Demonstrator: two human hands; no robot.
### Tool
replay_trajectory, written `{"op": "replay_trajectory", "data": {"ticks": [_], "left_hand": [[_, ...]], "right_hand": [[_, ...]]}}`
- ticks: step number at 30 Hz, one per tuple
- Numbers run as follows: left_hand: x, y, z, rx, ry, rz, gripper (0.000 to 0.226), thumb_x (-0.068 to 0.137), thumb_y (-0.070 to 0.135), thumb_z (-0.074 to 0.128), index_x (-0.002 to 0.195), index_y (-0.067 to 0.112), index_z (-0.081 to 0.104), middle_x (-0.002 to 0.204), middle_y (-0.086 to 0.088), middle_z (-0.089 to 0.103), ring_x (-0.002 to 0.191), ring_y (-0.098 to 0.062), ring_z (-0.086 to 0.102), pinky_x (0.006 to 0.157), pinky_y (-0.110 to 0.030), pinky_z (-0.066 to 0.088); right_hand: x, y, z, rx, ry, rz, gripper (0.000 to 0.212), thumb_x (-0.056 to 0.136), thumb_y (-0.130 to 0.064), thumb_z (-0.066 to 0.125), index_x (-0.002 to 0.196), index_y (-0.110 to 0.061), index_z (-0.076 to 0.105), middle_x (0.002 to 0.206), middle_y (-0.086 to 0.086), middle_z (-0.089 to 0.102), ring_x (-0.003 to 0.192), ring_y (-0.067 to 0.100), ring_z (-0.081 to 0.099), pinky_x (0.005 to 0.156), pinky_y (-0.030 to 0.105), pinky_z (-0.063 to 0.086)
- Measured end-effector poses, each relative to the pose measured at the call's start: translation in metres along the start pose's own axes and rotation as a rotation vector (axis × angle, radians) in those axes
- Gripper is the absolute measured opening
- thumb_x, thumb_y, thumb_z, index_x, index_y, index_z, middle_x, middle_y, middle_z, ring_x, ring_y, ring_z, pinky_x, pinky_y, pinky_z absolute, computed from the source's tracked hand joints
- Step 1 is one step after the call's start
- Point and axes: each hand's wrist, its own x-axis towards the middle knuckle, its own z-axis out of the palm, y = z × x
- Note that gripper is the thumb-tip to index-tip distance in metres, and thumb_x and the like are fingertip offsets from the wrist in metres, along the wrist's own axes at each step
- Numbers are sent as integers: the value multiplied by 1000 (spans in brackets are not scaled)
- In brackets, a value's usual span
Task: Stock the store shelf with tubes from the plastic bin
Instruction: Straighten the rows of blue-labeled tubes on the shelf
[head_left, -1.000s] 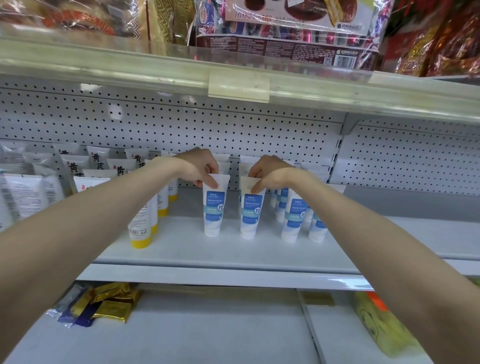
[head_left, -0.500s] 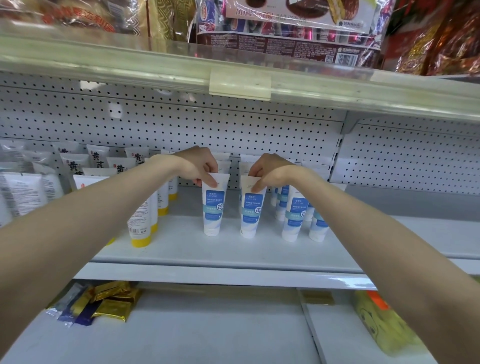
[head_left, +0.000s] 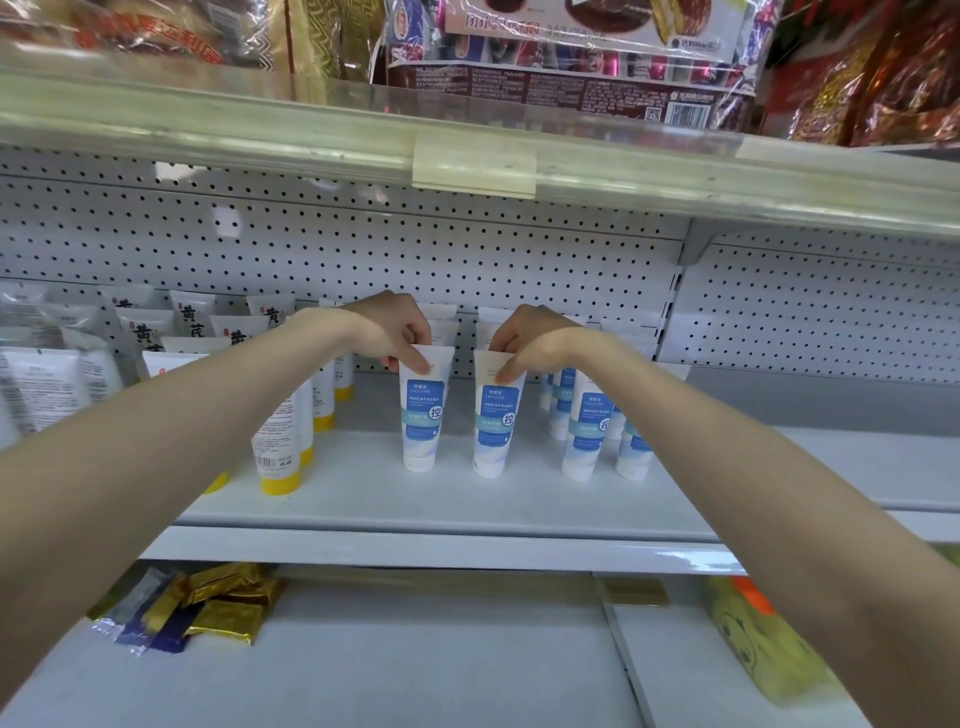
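Two white tubes with blue labels stand cap-down side by side on the white middle shelf. My left hand pinches the flat top of the left tube. My right hand pinches the top of the right tube. More tubes of the same kind stand in rows to the right, partly behind my right forearm, and some stand behind the two held tubes. The plastic bin is out of view.
White tubes with yellow caps stand left of my left arm, and flat white packs sit at the far left. Snack bags fill the top shelf. Gold wrapped bars and a yellow bag lie on the lower shelf.
Both hands stay on the tops of the two tubes; the tubes have hardly shifted on the shelf.
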Motion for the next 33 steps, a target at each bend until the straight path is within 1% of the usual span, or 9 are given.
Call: {"op": "replay_trajectory", "data": {"ticks": [3, 8, 11, 13, 17, 19, 21, 26, 33], "left_hand": [[-1, 0, 0, -12, 5, -4, 16, 80, 18, 72, 92, 7, 69, 88, -5, 70, 68, -15, 62, 68, -25, 53], [-3, -1, 1, -23, 5, -8, 18, 80, 18, 72, 93, 7, 68, 89, -5, 69, 73, -17, 63, 73, -30, 55], [-5, -2, 2, -42, 6, 3, 17, 79, 18, 72, 92, 7, 69, 94, -8, 71, 86, -25, 67, 79, -36, 57], [-5, -3, 3, -49, 17, 5, 17, 79, 18, 73, 91, 6, 69, 94, -9, 71, 90, -27, 67, 80, -37, 57], [-5, -2, 5, -57, 39, 14, 17, 77, 17, 74, 88, 5, 70, 91, -11, 72, 86, -28, 68, 81, -40, 57], [-5, -1, 6, -61, 45, 13, 16, 77, 16, 74, 88, 5, 70, 90, -12, 72, 78, -25, 66, 80, -38, 55], [-4, 2, 6, -61, 47, 17, 16, 77, 15, 74, 88, 4, 70, 90, -13, 71, 73, -21, 63, 78, -36, 56], [-4, 4, 4, -42, 15, 16, 17, 79, 15, 72, 92, 4, 69, 90, -12, 71, 73, -20, 63, 73, -31, 56], [-3, 4, 2, -38, 5, 6, 15, 80, 16, 72, 91, 6, 68, 86, -6, 68, 72, -19, 62, 71, -29, 55]], "right_hand": [[1, -1, 1, -5, 2, -3, 33, 78, -15, 73, 110, -12, 66, 112, 6, 67, 104, 22, 61, 88, 31, 51], [2, -1, 1, -20, 5, 1, 33, 77, -15, 73, 110, -13, 67, 112, 5, 67, 104, 21, 61, 85, 29, 50], [1, 0, 1, -14, 12, 11, 33, 77, -15, 73, 109, -14, 67, 111, 4, 67, 101, 20, 61, 80, 26, 48], [-1, 1, 0, -15, 13, 11, 33, 77, -15, 73, 109, -14, 67, 110, 4, 67, 99, 19, 61, 77, 24, 47], [-2, 2, 0, -16, 17, 16, 35, 78, -15, 73, 112, -13, 66, 112, 5, 67, 100, 20, 61, 78, 25, 49], [-2, 1, 1, -13, 17, 16, 34, 78, -15, 73, 111, -13, 66, 112, 5, 67, 96, 18, 60, 76, 24, 47], [-2, 1, 1, -7, 17, 17, 35, 78, -15, 73, 112, -13, 66, 112, 5, 67, 98, 18, 60, 76, 25, 47], [-2, 2, 0, -1, 11, 18, 37, 78, -14, 73, 114, -12, 65, 115, 5, 66, 105, 21, 60, 79, 26, 48], [-1, 2, 0, -1, 4, 11, 36, 79, -15, 72, 114, -12, 65, 115, 5, 66, 106, 21, 61, 84, 28, 50]]}}
